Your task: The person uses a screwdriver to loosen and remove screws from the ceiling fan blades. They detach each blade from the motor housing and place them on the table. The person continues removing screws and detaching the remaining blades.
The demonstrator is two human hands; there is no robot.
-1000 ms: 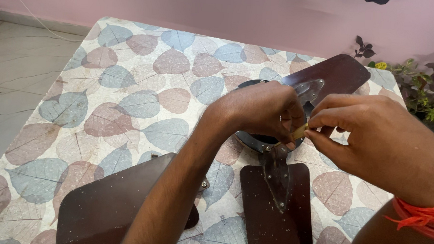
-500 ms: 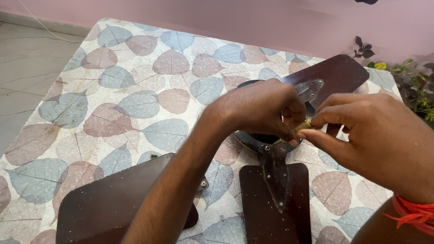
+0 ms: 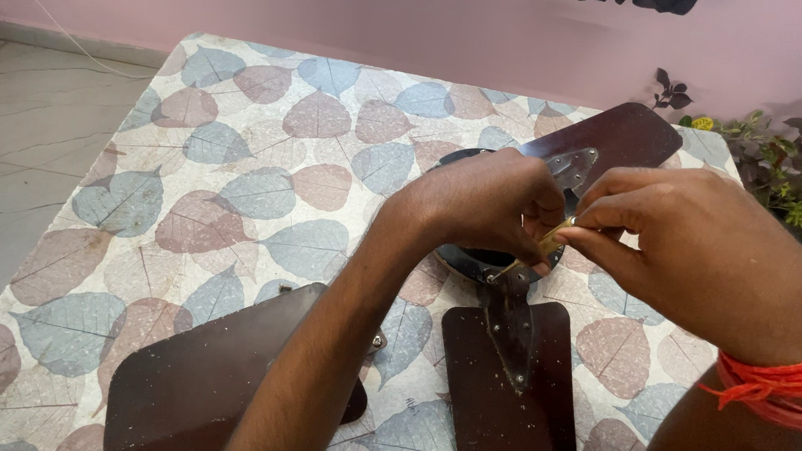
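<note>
- Pinching a small brass-coloured part [image 3: 554, 239] between thumb and forefinger, the right hand [image 3: 692, 250] has its fingers closed tight on it; the part shows only as a short yellowish sliver poking out toward the left hand, and its full shape cannot be told.
- The left hand [image 3: 484, 202] is curled over the same spot, knuckles up, fingertips bent down and inward so that they meet the brass part; whether they actually grip it or only steady it cannot be told, since the fingers hide the contact.
- Directly under both hands lies the round dark motor hub [image 3: 472, 261] of a ceiling fan, its lower rim showing beneath the left hand.
- From the hub a grey metal bracket [image 3: 508, 332], dotted with screws and specks of grit, runs down toward the camera onto a dark brown blade [image 3: 511, 396] lying flat.
- A second brown blade [image 3: 621, 136] points away to the upper right, with a pale metal bracket plate [image 3: 573, 166] at its root just beside the hands.
- A third blade [image 3: 201, 384] lies at lower left, partly under the left forearm.
- An orange thread band [image 3: 768, 387] circles the right wrist.
- Everything rests on a table [image 3: 266, 182] covered in a leaf-patterned cloth of pink, blue and grey; potted plants [image 3: 788, 173] stand past its right edge against a pink wall.
</note>
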